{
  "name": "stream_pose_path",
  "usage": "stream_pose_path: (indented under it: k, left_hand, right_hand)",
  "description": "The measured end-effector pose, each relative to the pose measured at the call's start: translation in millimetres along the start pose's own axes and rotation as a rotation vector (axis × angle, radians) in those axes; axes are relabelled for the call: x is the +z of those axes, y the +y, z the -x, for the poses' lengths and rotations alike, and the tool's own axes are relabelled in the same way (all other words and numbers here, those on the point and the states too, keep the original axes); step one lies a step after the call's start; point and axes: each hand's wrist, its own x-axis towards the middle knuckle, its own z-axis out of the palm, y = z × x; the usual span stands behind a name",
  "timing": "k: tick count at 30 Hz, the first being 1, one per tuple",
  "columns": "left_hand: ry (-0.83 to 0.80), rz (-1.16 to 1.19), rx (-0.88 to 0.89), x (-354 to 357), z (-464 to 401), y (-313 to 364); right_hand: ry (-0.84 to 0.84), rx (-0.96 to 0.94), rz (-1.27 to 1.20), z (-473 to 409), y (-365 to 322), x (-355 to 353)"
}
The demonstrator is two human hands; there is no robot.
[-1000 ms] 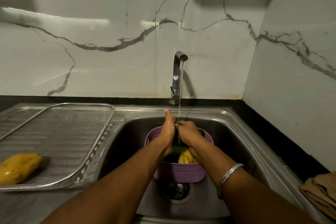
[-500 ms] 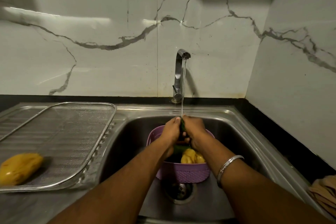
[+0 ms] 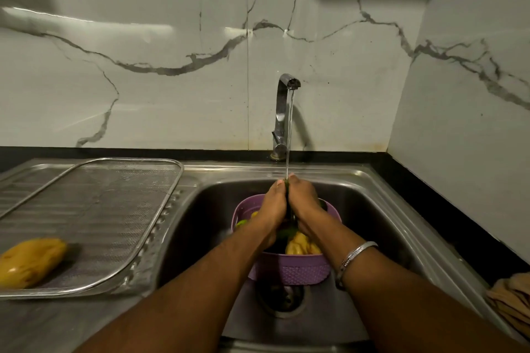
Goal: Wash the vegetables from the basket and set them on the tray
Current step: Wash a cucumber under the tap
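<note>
Head view: both hands clasp a green vegetable.

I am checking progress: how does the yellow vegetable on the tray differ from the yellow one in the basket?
The yellow vegetable on the mesh tray lies alone and fully visible beside the sink; the yellow vegetable in the purple basket sits among others, partly hidden by the wrists. Both look similar in colour.

Purple lattice-patterned basket, yellow vegetable, grey-veined white wall

Both hands clasp a green vegetable under the tap's stream.
</note>
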Motion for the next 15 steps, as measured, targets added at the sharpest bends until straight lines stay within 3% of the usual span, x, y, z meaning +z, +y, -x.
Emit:
stream_pose_path:
  k: [6, 12, 15]
  left_hand:
    - [-0.033, -0.023, 0.038, -5.8, -1.5, -2.7]
    - [0.02, 0.014, 0.041, 1.0, -9.8, -5.9]
    - [0.005, -0.13, 0.095, 1.1, -10.1, -10.4]
  right_hand:
    - [0.068, 0.141, -0.182, -1.9, -0.3, 1.1]
    - [0.087, 0.152, -0.174, -1.3, -11.8, -6.2]
    - [0.043, 0.193, -0.203, -0.2, -11.8, -14.2]
